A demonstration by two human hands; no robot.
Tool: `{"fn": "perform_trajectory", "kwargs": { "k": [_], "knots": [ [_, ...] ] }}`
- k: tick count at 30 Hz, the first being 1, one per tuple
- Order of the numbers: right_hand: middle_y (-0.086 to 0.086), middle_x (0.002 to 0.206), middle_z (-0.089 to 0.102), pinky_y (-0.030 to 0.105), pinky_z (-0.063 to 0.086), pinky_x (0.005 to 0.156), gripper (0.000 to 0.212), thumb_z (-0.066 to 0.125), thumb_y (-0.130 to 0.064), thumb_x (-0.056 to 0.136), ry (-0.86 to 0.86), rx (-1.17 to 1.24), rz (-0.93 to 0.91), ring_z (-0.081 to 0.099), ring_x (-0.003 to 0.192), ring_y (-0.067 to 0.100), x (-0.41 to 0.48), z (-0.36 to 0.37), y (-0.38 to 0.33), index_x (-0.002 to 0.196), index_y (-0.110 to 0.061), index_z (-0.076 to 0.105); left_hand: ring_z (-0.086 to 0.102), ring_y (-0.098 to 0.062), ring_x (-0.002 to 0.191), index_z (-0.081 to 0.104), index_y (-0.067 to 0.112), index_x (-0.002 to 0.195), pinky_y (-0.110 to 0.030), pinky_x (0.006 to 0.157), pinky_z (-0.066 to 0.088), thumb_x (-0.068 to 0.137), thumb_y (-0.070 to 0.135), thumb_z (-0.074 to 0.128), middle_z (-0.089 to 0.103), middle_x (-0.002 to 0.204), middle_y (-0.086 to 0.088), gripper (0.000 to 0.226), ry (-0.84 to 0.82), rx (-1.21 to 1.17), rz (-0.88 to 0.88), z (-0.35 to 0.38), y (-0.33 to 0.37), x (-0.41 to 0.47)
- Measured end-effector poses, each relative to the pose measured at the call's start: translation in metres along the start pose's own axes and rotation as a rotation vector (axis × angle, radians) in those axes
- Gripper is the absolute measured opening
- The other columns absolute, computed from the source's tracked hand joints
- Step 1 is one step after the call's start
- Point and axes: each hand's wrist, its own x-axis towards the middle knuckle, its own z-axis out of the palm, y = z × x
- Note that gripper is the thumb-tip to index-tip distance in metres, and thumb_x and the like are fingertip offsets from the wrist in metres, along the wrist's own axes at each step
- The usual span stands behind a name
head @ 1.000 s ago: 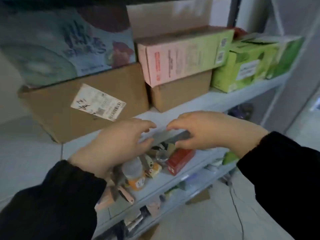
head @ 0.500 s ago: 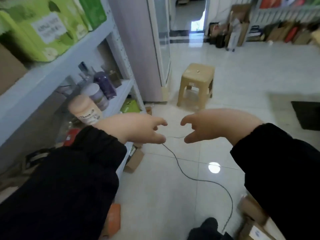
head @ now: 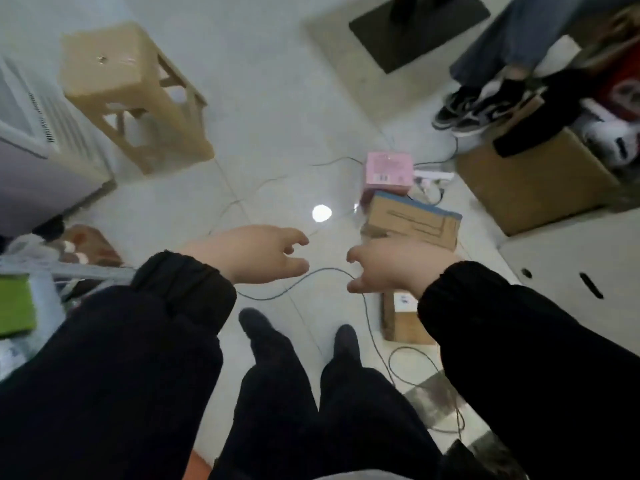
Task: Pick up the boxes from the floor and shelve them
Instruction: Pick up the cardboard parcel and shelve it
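Three boxes lie on the white tiled floor ahead of my feet: a pink box (head: 388, 172) farthest, a brown cardboard box with a blue edge (head: 414, 220) in front of it, and a small brown box with a white label (head: 403, 318) nearest. My left hand (head: 258, 257) and my right hand (head: 391, 266) hover side by side above the floor, both empty with fingers loosely spread. My right hand partly covers the blue-edged box and hangs just above the small box.
A tan plastic stool (head: 133, 95) stands at the upper left beside a white appliance (head: 38, 147). A large cardboard box (head: 533, 181) and another person's legs and sneakers (head: 481, 105) are at the upper right. A thin cable (head: 372, 337) snakes across the floor. Shelf clutter sits at the left edge.
My view has swung from the shelf, across the room, down to the floor. Both hands have left the shelf and hang empty over the boxes.
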Motion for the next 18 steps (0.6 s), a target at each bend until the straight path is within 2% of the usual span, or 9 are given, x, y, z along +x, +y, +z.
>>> {"fn": "perform_trajectory", "kwargs": {
  "k": [5, 9, 11, 14, 16, 18],
  "knots": [
    [0.002, 0.141, 0.057, 0.045, 0.050, 0.099, 0.063, 0.057, -0.053, 0.094, -0.060, 0.247, 0.161, 0.057, 0.123, 0.028, 0.038, 0.046, 0.059, 0.149, -0.025, 0.043, 0.051, -0.017, 0.131, 0.038, 0.033, 0.152, -0.029, 0.102, 0.036, 0.099, 0.050, 0.050, 0.050, 0.149, 0.007, 0.057, -0.181, 0.106, 0.089, 0.004, 0.024, 0.096],
    [-0.005, 0.120, 0.063, 0.042, 0.056, 0.085, 0.055, 0.054, -0.057, 0.086, -0.077, 0.432, 0.317, 0.064, 0.098, 0.023, 0.061, 0.073, 0.085, 0.135, -0.032, 0.051, 0.059, -0.016, 0.118, 0.043, 0.034, 0.148, -0.027, 0.094, 0.038, 0.099, 0.050, 0.050, 0.054, 0.143, 0.010, 0.052, -0.244, 0.089, 0.206, -0.006, 0.031, 0.158],
    [-0.010, 0.113, 0.060, 0.037, 0.053, 0.082, 0.048, 0.054, -0.055, 0.088, -0.026, 0.536, 0.389, 0.060, 0.093, 0.018, 0.078, 0.081, 0.092, 0.130, -0.033, 0.053, 0.060, -0.016, 0.115, 0.045, 0.031, 0.147, -0.028, 0.094, 0.040, 0.099, 0.049, 0.050, 0.056, 0.141, 0.007, 0.051, -0.228, 0.076, 0.242, -0.011, 0.028, 0.190],
    [-0.006, 0.108, 0.056, 0.036, 0.045, 0.082, 0.041, 0.052, -0.048, 0.093, 0.068, 0.665, 0.481, 0.052, 0.095, 0.017, 0.111, 0.102, 0.100, 0.128, -0.028, 0.053, 0.056, -0.017, 0.108, 0.046, 0.029, 0.146, -0.029, 0.093, 0.041, 0.100, 0.046, 0.050, 0.058, 0.139, 0.005, 0.050, -0.208, 0.082, 0.258, -0.010, 0.021, 0.238],
    [0.000, 0.116, 0.060, 0.036, 0.041, 0.083, 0.042, 0.051, -0.045, 0.095, 0.083, 0.737, 0.500, 0.057, 0.106, 0.022, 0.136, 0.124, 0.105, 0.132, -0.025, 0.053, 0.054, -0.015, 0.105, 0.046, 0.028, 0.146, -0.028, 0.090, 0.039, 0.100, 0.046, 0.051, 0.059, 0.136, 0.006, 0.050, -0.213, 0.096, 0.252, 0.000, 0.017, 0.270],
    [-0.002, 0.127, 0.060, 0.035, 0.045, 0.089, 0.049, 0.053, -0.045, 0.095, 0.060, 0.849, 0.519, 0.057, 0.116, 0.023, 0.157, 0.153, 0.107, 0.140, -0.027, 0.050, 0.053, -0.015, 0.105, 0.047, 0.028, 0.145, -0.029, 0.088, 0.039, 0.099, 0.046, 0.051, 0.060, 0.134, 0.005, 0.050, -0.224, 0.108, 0.225, 0.016, 0.016, 0.298]
  ]
}}
